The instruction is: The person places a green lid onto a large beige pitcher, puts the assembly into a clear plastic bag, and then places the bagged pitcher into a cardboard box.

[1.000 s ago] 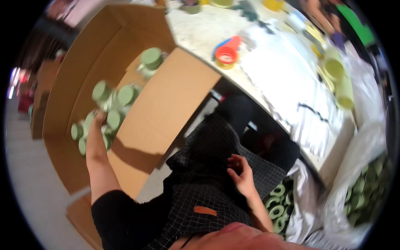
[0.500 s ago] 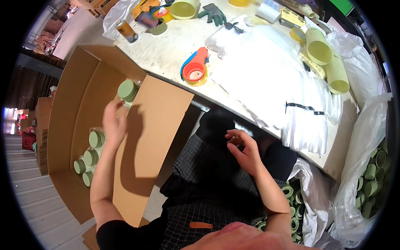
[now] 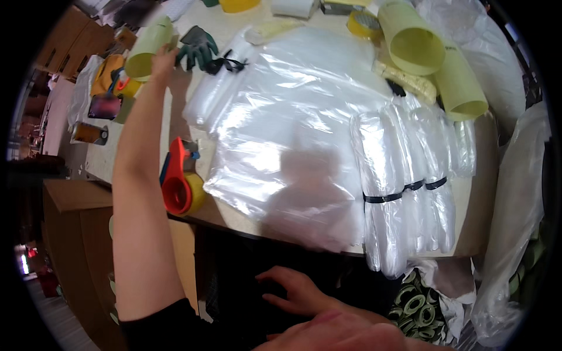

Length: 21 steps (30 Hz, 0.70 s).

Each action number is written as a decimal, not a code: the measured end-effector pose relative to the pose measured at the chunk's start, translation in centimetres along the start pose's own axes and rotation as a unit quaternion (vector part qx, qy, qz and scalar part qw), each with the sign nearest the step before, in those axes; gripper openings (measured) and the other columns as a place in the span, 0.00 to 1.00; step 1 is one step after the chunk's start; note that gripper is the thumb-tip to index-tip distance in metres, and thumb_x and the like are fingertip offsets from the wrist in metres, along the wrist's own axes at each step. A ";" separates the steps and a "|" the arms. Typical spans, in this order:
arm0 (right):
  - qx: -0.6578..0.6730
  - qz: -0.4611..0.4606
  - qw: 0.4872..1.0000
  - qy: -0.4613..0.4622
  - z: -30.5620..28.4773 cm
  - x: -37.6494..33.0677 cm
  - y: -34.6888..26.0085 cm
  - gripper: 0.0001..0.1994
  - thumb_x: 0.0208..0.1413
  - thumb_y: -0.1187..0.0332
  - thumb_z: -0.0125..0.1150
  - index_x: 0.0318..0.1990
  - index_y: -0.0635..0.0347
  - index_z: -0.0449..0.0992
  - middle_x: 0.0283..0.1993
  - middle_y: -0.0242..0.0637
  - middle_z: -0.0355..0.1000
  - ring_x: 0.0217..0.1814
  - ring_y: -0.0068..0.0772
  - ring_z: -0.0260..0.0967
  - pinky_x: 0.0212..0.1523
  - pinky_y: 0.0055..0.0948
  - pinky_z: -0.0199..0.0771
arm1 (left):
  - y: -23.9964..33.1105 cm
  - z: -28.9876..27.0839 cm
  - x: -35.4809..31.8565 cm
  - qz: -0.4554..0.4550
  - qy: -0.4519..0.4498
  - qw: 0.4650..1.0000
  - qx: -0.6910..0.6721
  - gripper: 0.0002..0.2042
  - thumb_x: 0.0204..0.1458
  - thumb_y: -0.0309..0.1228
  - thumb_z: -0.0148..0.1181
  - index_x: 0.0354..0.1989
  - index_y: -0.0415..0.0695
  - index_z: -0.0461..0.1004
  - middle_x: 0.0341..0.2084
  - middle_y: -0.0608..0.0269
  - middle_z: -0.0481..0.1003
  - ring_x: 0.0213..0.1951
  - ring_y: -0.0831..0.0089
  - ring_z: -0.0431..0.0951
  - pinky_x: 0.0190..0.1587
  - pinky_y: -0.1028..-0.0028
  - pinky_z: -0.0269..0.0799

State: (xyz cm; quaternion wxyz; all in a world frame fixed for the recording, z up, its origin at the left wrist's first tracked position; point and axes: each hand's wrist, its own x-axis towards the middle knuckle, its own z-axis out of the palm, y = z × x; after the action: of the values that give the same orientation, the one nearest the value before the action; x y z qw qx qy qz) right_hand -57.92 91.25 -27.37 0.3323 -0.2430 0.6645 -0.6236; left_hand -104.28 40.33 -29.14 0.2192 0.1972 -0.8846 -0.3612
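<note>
My left arm stretches far across the table. My left hand (image 3: 165, 62) is against the right side of a pale yellow-green tube (image 3: 145, 54); its small, partly hidden fingers do not show whether they grip. Just right of that hand lies a dark green-grey glove (image 3: 198, 48). My right hand (image 3: 295, 291) is low before my body, below the table edge, fingers apart and nothing in it. A red tape dispenser (image 3: 177, 186) with a yellow roll lies near the front edge, beside a stack of clear plastic bags (image 3: 293, 105).
Bundled plastic bags (image 3: 383, 199) with black ties overhang the front edge. Two more tubes (image 3: 413, 44) lie at the back right. A cardboard box (image 3: 76, 234) stands at left. A sack of green rings (image 3: 418, 307) is below right. A can (image 3: 89, 133) lies near the left edge.
My left hand has left the cardboard box and reached across the table to the tube. My right hand stays low before my body. The view has swung toward the table.
</note>
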 end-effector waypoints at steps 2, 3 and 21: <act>0.033 0.053 0.998 0.012 -0.3 -0.7 0.5 0.20 0.52 0.73 0.68 0.53 0.59 0.74 0.46 0.40 0.74 0.48 0.35 0.75 0.48 0.31 0.77 | 2.7 0.7 -0.9 -0.010 -0.015 0.999 -0.049 0.34 0.50 0.45 0.63 0.65 0.42 0.65 0.58 0.41 0.68 0.59 0.56 0.69 0.61 0.64 0.62; 0.042 0.088 0.995 0.024 -0.3 -1.1 0.8 0.19 0.52 0.73 0.68 0.53 0.59 0.74 0.46 0.40 0.74 0.49 0.35 0.75 0.48 0.31 0.77 | 4.0 2.3 -2.7 -0.016 -0.025 0.995 -0.091 0.33 0.51 0.43 0.63 0.64 0.40 0.65 0.58 0.40 0.68 0.59 0.58 0.69 0.61 0.67 0.62; 0.440 -0.181 0.742 0.473 -2.6 -11.6 0.2 0.29 0.56 0.55 0.62 0.61 0.61 0.64 0.58 0.39 0.68 0.58 0.36 0.66 0.60 0.35 0.67 | 16.5 -18.2 -60.5 -0.109 -0.423 0.703 -0.562 0.18 0.60 0.45 0.56 0.44 0.40 0.68 0.41 0.62 0.75 0.49 0.73 0.74 0.54 0.72 0.66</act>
State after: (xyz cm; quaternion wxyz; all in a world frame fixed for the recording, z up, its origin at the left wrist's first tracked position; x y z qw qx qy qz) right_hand -52.17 101.59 -25.97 -0.0736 0.1404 0.3315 -0.9301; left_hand -47.79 71.90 -20.30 -0.1483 -0.0409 -0.4898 -0.8581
